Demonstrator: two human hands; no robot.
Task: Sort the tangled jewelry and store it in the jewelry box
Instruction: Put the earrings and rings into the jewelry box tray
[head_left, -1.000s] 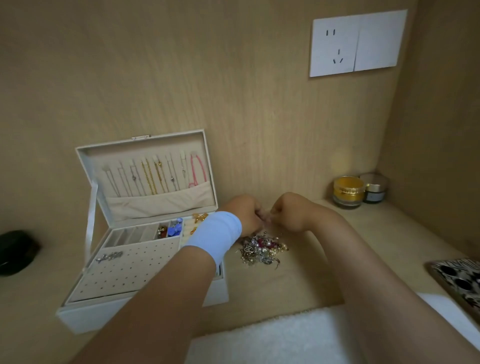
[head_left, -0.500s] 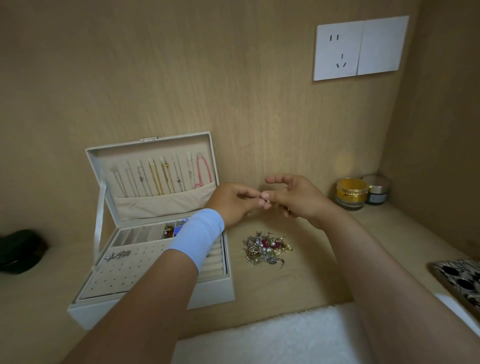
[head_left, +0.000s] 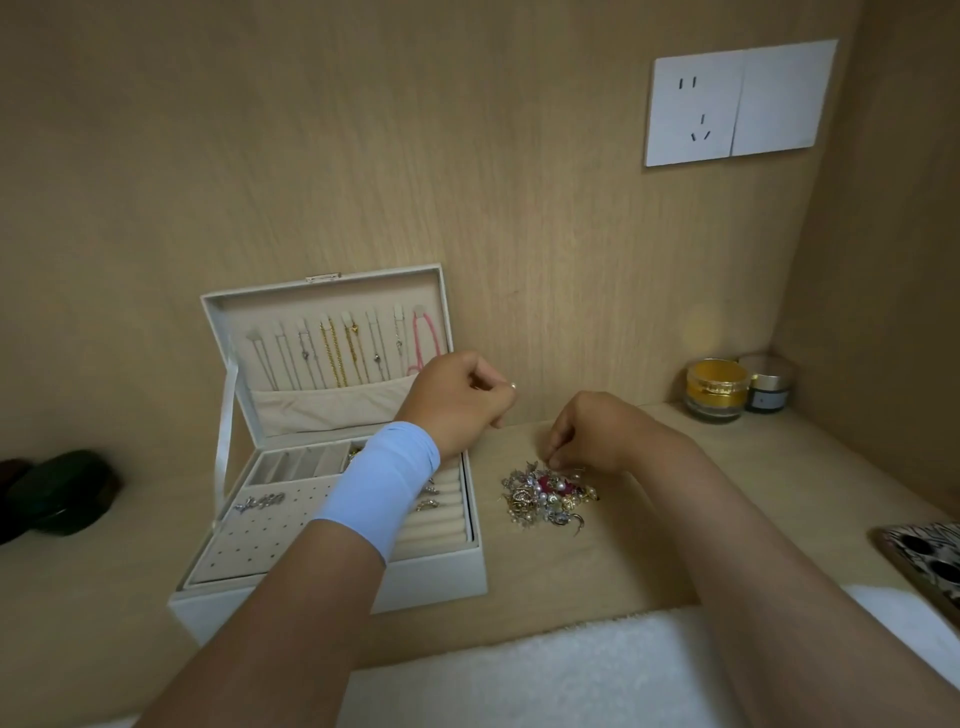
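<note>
L hand (head_left: 457, 400), blue wristband (head_left: 382, 483) on its wrist, is raised at the open jewelry box's (head_left: 431, 577) 1 o'clock corner. Its fingers are curled, w/ thumb and forefinger pinching a small pale piece (head_left: 512, 386); can't tell what kind. R hand (head_left: 592, 431) reaches down w/ fingers curled and tips pinched narrow on the 12 o'clock edge of the jewelry pile (head_left: 548, 493). The pile lies on the shelf (head_left: 675, 519), just beside the box at its 3 o'clock. Necklaces (head_left: 337, 353) hang in the upright lid. A gold jar (head_left: 717, 387) and a dark jar (head_left: 769, 384) stand at the pile's 2 o'clock, well apart.
</note>
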